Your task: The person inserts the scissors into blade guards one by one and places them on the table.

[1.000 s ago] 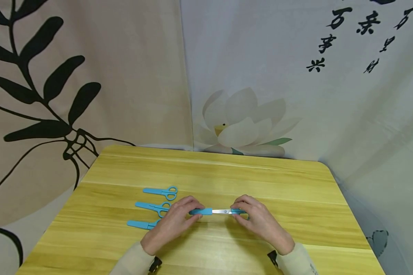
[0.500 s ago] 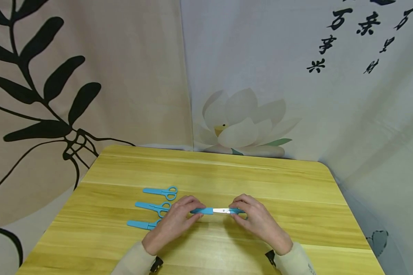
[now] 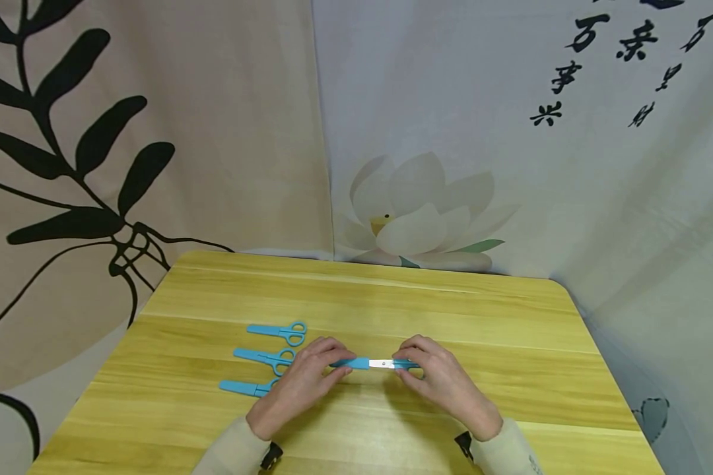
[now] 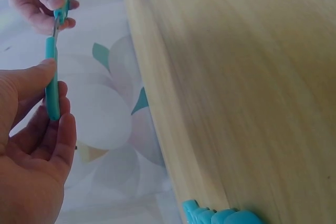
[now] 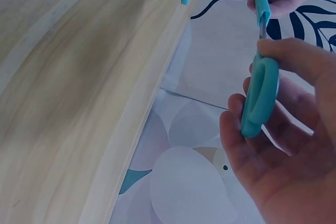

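Note:
Just above the table, both hands hold one pair of blue-handled scissors (image 3: 382, 364) level between them. My left hand (image 3: 303, 382) pinches the blue blade cover (image 4: 51, 77) between thumb and fingers. With thumb and fingertips, my right hand (image 3: 445, 379) grips the scissors' handle (image 5: 261, 95), whose finger loops show in the right wrist view. A short stretch of bare metal blade shows between cover and handle, the tip hidden inside the cover.
Several inches left of the held pair, three covered blue scissors lie in a column: a far pair (image 3: 276, 332), a middle pair (image 3: 264, 357) and a near pair (image 3: 243, 388), the last two partly behind the left hand. The wooden table (image 3: 481, 316) ends at a printed curtain (image 3: 243, 132).
My right hand has moved slightly left with the handle, and the left hand has shifted slightly right with the cover. Less bare blade shows between them.

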{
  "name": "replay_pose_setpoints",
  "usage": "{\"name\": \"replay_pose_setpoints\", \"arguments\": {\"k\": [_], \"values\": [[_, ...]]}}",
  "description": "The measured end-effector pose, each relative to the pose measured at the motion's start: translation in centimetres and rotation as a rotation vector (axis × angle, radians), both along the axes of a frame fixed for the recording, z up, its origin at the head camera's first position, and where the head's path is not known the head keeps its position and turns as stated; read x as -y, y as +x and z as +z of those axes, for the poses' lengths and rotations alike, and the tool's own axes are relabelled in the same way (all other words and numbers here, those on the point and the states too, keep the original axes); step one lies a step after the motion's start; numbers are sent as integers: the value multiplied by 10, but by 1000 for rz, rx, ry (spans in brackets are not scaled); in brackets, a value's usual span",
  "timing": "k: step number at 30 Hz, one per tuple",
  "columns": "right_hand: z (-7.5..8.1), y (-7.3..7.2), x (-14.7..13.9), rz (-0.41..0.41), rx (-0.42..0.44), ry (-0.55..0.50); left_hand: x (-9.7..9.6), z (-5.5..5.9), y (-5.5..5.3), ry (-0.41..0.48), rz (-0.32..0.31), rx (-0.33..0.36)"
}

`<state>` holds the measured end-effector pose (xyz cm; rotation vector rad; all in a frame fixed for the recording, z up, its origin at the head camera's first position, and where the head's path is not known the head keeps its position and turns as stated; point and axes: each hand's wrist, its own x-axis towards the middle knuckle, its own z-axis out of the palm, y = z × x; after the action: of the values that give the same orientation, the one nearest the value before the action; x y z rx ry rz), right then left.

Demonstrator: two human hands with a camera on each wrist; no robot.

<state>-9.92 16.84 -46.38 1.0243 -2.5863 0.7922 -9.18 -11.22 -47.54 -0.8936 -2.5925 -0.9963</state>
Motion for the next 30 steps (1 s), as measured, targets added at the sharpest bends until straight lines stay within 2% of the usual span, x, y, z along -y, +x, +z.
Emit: {"name": "replay_pose_setpoints", "arguments": {"k": [4,14,24,30], "values": [[0,0,1,-2,8,-1,0,-1,-1,11,1,-14],[2,1,5,-13,16,14,-2,0,0,15,8,11],[2,1,5,3,-8,12,-3,-3,-1,21,4,-25],[2,1,6,8,-3,10,-5,-2,-1,11,1,-13]]}}
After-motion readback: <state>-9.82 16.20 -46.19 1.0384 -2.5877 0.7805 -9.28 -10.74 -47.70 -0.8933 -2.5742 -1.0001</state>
